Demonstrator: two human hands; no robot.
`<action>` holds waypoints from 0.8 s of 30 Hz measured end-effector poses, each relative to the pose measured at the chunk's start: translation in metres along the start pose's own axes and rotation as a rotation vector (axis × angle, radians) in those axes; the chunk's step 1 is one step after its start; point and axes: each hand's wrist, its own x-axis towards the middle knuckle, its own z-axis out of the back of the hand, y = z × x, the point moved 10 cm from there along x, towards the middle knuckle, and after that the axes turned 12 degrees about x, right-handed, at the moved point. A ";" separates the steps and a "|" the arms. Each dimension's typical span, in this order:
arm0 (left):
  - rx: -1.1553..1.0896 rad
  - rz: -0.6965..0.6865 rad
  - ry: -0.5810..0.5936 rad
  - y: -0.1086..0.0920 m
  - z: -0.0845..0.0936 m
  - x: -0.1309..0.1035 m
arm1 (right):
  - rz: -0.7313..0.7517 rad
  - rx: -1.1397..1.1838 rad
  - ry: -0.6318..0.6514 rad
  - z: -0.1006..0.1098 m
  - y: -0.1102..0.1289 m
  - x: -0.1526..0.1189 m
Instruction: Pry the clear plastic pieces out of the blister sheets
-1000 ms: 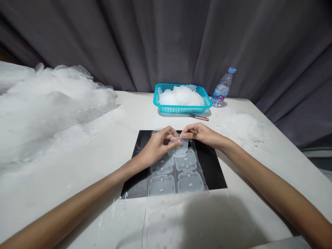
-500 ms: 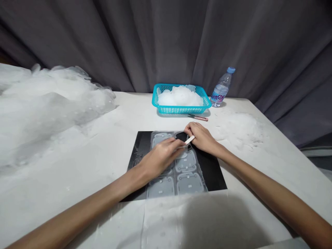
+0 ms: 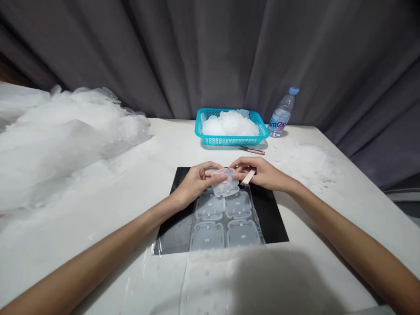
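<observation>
In front of me, my left hand (image 3: 201,180) pinches the left side of a frosted, clear plastic piece (image 3: 226,189) with rounded corners. My right hand (image 3: 254,172) has its fingertips on the piece's right side. A slim white-handled tool (image 3: 248,176) sticks out from under the right hand's fingers; its working end is hard to make out. Beneath both hands lies a clear plastic sheet (image 3: 224,218) bearing rows of similar moulded pieces. This sheet rests over a black mat (image 3: 274,223) and runs on toward me across the white table.
A blue basket (image 3: 234,141) full of frosted pieces stands at the back, with pink-handled snips (image 3: 252,150) before it. Beside it is a water bottle (image 3: 281,114). Plastic sheets (image 3: 72,135) heap up at left; trimmed scraps (image 3: 310,164) lie at right.
One piece has come off the sheet and is now held up between both hands. My left hand has drawn back left, and the white tool has shifted into the right hand's lower grip.
</observation>
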 end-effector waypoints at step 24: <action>0.065 -0.128 0.105 -0.002 -0.013 -0.009 | -0.097 0.197 -0.060 0.004 -0.014 0.001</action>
